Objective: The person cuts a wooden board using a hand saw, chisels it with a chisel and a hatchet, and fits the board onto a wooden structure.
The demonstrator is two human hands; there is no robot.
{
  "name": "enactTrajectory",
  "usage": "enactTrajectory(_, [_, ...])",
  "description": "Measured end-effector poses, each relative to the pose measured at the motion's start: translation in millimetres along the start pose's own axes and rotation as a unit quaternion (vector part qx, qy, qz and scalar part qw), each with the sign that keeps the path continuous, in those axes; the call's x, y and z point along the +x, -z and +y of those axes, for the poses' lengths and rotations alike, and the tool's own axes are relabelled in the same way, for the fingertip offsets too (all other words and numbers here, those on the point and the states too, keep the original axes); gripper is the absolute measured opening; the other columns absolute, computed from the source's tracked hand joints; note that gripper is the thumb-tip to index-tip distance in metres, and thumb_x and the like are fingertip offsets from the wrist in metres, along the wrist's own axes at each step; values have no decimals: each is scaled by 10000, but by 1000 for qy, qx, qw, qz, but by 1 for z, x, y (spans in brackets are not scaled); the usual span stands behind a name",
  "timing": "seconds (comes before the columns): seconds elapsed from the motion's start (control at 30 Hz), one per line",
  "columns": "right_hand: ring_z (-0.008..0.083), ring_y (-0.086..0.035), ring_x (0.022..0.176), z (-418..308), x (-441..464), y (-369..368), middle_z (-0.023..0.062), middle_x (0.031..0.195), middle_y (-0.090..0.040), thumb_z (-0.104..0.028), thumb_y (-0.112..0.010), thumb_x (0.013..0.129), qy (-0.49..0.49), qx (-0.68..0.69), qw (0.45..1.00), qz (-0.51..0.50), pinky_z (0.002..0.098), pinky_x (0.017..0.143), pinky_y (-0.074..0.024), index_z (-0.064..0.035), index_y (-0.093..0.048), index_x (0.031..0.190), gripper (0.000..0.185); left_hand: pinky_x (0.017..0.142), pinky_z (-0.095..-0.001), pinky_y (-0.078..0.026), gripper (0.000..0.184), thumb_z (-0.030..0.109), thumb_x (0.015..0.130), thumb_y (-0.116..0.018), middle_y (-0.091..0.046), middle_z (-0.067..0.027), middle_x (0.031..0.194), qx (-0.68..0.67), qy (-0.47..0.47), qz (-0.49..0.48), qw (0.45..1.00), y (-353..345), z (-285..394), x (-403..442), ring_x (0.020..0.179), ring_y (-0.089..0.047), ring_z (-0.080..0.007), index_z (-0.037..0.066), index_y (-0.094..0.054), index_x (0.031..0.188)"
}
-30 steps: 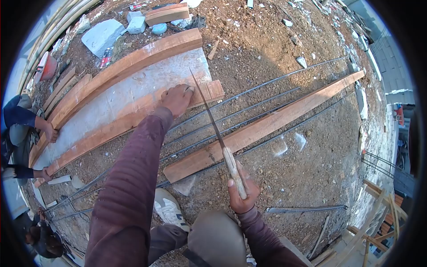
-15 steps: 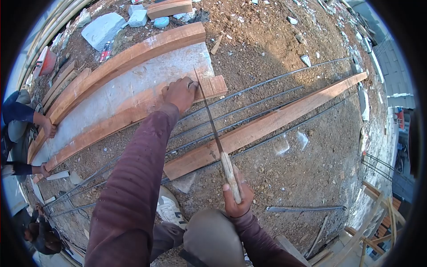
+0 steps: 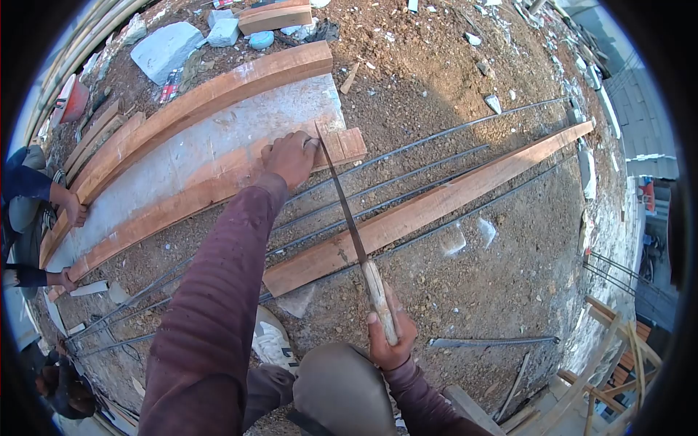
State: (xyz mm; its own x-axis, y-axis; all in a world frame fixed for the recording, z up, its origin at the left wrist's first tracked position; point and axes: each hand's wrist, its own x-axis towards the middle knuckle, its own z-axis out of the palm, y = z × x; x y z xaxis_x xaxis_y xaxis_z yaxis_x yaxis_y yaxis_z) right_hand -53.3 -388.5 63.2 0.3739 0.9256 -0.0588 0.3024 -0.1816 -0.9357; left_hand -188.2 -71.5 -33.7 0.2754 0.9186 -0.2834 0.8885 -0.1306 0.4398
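Head view: saw (image 3: 349, 218) extends forward from the right grip (image 3: 392, 336).

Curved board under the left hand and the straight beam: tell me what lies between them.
In the head view, thin metal rods lie on the dirt between the curved board and the straight beam.

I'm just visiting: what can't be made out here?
All in the head view:
- The underside of the left hand: hidden by its back.
- The teeth of the long, dark-bladed handsaw: too small.
- The head of the co-worker in dark-blue sleeves: cut off at the left edge.
- Printing on the red-and-white packet: too small.
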Motion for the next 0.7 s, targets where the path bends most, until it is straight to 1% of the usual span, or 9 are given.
enactTrajectory(0.07, [254,-688,988,11,-6,-2,247,1139,-692,-106,-618,956,31,-23,998,52,355,856,-531,114,-542,1359,466,1085,-540,-296,470,445,983,-501,-617,-181,1289,-25,-6,-37,999,8,-6,-3,1269,-514,-380,106,-588,1296])
enactTrajectory(0.13, [244,-721,959,14,18,11,251,1166,-694,-84,-634,943,-101,34,993,41,323,816,-544,112,-551,1351,459,1128,-543,-267,559,463,945,-550,-569,-200,1350,-14,-58,-34,998,9,-15,-10,1316,-473,-388,90,-539,1362])
enactTrajectory(0.2, [247,-728,957,8,28,18,264,1185,-687,-68,-651,931,-74,1,997,-6,314,803,-550,110,-546,1356,472,1154,-541,-239,666,472,900,-617,-515,-207,1402,48,-155,4,987,3,-26,-15,1350,-433,-380,59,-490,1407])
enactTrajectory(0.23, [249,-731,957,5,33,21,270,1195,-683,-60,-659,925,-59,-15,998,-28,309,797,-553,109,-543,1359,480,1139,-546,-256,669,463,884,-652,-514,-197,1392,105,-151,73,980,8,-22,-16,1327,-447,-367,44,-487,1379])
enactTrajectory(0.3, [252,-729,965,6,17,4,277,1198,-680,-53,-662,922,75,-16,997,2,311,802,-555,108,-536,1366,488,1110,-555,-288,684,444,851,-723,-511,-178,1372,207,-124,185,953,3,-23,-38,1281,-476,-342,12,-482,1323])
enactTrajectory(0.4, [261,-727,995,4,9,-1,287,1208,-673,-52,-656,925,18,6,1000,-22,312,823,-554,113,-528,1370,492,1106,-539,-301,712,424,784,-819,-532,-144,1299,206,-71,38,975,11,-22,-34,1262,-477,-339,51,-492,1295])
enactTrajectory(0.53, [272,-724,1003,2,29,-14,282,1198,-678,-48,-650,923,40,13,999,-13,314,830,-553,115,-527,1368,490,1054,-510,-341,714,420,745,-854,-545,-129,1227,206,-65,47,975,12,-26,-34,1212,-501,-326,62,-507,1256])
enactTrajectory(0.63, [151,-662,855,0,89,-36,181,1037,-716,-91,-633,949,-27,47,997,-54,295,764,-531,112,-513,1392,502,1013,-490,-369,721,437,738,-853,-543,-127,1227,200,-65,33,977,13,-22,-33,1196,-509,-325,64,-511,1251])
enactTrajectory(0.7, [169,-685,881,7,67,-29,202,1064,-719,-90,-630,948,-5,4,999,-43,309,786,-539,126,-510,1384,501,1004,-482,-379,732,450,737,-850,-538,-131,1226,195,-60,27,979,14,-24,-31,1192,-511,-333,64,-510,1257])
